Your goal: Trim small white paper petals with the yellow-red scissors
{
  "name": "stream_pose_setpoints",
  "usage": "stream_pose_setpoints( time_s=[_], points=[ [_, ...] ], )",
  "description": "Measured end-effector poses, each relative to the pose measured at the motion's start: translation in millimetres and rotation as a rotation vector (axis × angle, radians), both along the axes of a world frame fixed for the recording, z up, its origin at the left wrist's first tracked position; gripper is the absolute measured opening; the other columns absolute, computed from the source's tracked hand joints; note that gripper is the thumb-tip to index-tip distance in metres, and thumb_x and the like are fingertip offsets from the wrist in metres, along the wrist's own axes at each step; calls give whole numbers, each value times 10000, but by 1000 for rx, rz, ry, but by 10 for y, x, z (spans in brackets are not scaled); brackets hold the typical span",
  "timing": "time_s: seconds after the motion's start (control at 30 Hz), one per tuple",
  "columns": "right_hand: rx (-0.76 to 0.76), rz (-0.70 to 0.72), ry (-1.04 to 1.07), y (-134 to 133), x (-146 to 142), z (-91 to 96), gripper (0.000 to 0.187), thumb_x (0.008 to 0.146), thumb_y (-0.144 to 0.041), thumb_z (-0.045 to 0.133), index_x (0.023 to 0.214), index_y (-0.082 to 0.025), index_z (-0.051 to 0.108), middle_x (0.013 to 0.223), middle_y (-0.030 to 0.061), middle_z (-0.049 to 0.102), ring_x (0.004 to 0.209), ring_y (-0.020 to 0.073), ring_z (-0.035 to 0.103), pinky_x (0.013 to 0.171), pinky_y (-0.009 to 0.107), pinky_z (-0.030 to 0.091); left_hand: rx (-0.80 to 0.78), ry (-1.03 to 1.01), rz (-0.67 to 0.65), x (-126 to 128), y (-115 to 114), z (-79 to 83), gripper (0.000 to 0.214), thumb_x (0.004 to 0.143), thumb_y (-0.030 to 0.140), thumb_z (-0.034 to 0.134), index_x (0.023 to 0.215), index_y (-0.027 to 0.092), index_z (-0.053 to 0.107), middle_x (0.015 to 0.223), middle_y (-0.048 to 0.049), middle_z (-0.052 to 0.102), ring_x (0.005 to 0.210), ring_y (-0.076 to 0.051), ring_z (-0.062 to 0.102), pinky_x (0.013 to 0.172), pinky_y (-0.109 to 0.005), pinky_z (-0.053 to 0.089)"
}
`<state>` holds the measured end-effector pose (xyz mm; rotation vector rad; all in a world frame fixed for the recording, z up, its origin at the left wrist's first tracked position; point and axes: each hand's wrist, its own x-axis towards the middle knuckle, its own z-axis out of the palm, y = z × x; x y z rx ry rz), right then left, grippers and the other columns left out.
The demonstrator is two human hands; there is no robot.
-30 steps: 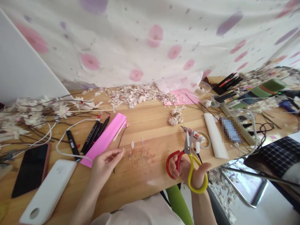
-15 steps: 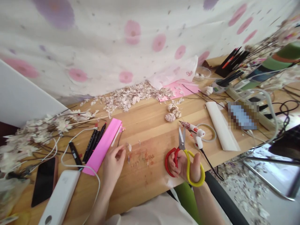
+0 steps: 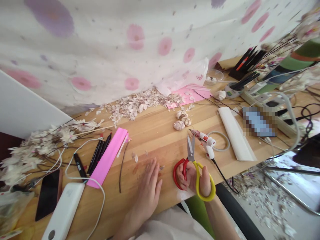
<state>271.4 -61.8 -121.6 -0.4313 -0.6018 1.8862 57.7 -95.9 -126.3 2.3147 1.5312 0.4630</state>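
Note:
My right hand (image 3: 193, 178) grips a pair of scissors (image 3: 191, 166) with one red and one yellow handle, blades closed and pointing away from me, near the table's front edge. My left hand (image 3: 148, 186) lies flat on the wooden table (image 3: 160, 133), fingers stretched out and empty, over a patch of reddish marks. A thin dark wire stem (image 3: 121, 166) lies just left of it, beside a folded pink paper strip (image 3: 108, 156). A few loose petal scraps (image 3: 136, 157) lie ahead of the fingers.
Black markers (image 3: 98, 153), a white power bank (image 3: 63, 213) with cable, a dark phone (image 3: 47, 193) and paper flower branches (image 3: 40, 143) sit left. A petal heap (image 3: 140, 103) lies at the back. A glue gun (image 3: 205, 143), white roll (image 3: 236, 133) and cables sit right.
My left hand has left the wire stem beside the pink strip, moved right and spread flat on the table. The right hand keeps the scissors; the view swung slightly left.

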Motion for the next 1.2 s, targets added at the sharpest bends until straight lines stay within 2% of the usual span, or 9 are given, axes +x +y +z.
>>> stream_pose_setpoints(
  time_s=[0.13, 0.2, 0.37, 0.43, 0.5, 0.57, 0.67, 0.93, 1.2],
  points=[
    [19, -22, 1, -38, 31, -7, 628, 829, -814, 619, 864, -188, 642, 714, -1, 531, 476, 112, 344, 384, 234, 345, 123, 59, 123, 26, 352, -115, 662, 1057, 327, 419, 1622, 96, 161, 1626, -322, 345, 1534, -395, 296, 1139, -638, 437],
    [22, -27, 1, -45, 30, -4, 611, 843, -805, 609, 839, -194, 627, 713, -1, 529, 476, 111, 338, 389, 234, 344, 138, 70, 94, 59, 403, -153, 652, 1051, 344, 424, 1585, 18, 239, 1596, -373, 352, 1521, -439, 305, 1119, -682, 428],
    [22, -28, 4, -45, 0, 9, 573, 857, -781, 615, 779, -213, 619, 695, -2, 516, 461, 114, 332, 373, 237, 326, 180, 18, -186, 84, 215, 0, 450, 1034, 293, 443, 1479, 266, 505, 1497, -26, 623, 1393, -170, 556, 1166, -344, 455],
    [15, -33, 2, -45, -3, 14, 560, 854, -773, 624, 789, -217, 631, 694, -3, 510, 458, 116, 327, 367, 240, 318, 222, 2, -96, -59, 206, 84, 373, 1040, 251, 415, 1359, 281, 606, 1370, -7, 712, 1295, -153, 626, 1154, -343, 455],
    [3, -35, -6, -45, 0, 21, 534, 865, -752, 626, 824, -220, 647, 702, -2, 510, 462, 118, 319, 368, 241, 307, 267, 6, 163, -279, 296, 136, 319, 1046, 255, 405, 1208, 197, 673, 1180, -97, 760, 1146, -214, 681, 1066, -411, 509],
    [-4, -27, -18, -42, 4, 33, 507, 870, -728, 636, 845, -222, 650, 702, -2, 510, 466, 121, 316, 369, 242, 302, 273, 44, 411, -499, 439, 157, 305, 1012, 373, 500, 1068, 157, 709, 1096, -162, 729, 1066, -311, 662, 968, -509, 527],
    [3, 0, -38, -31, 2, 57, 498, 859, -710, 661, 837, -213, 635, 688, -7, 510, 459, 117, 322, 368, 242, 311, 187, 114, 594, -678, 622, 164, 300, 905, 458, 651, 916, 174, 745, 1055, -165, 692, 1017, -374, 625, 900, -566, 512],
    [28, 8, -45, -30, 2, 50, 517, 856, -710, 667, 867, -194, 633, 699, -6, 511, 464, 106, 322, 378, 232, 306, -76, 155, 626, -584, 734, 267, 129, 847, 349, 714, 836, 239, 781, 1245, -138, 641, 1167, -406, 559, 897, -560, 498],
    [4, 17, -32, -55, 30, -34, 515, 871, -704, 656, 867, -190, 634, 729, -8, 520, 471, 94, 307, 405, 236, 343, -118, 106, 555, -611, 728, 354, 145, 869, 290, 691, 767, 236, 778, 1364, -143, 639, 1301, -431, 507, 1000, -630, 447]
  ],
)
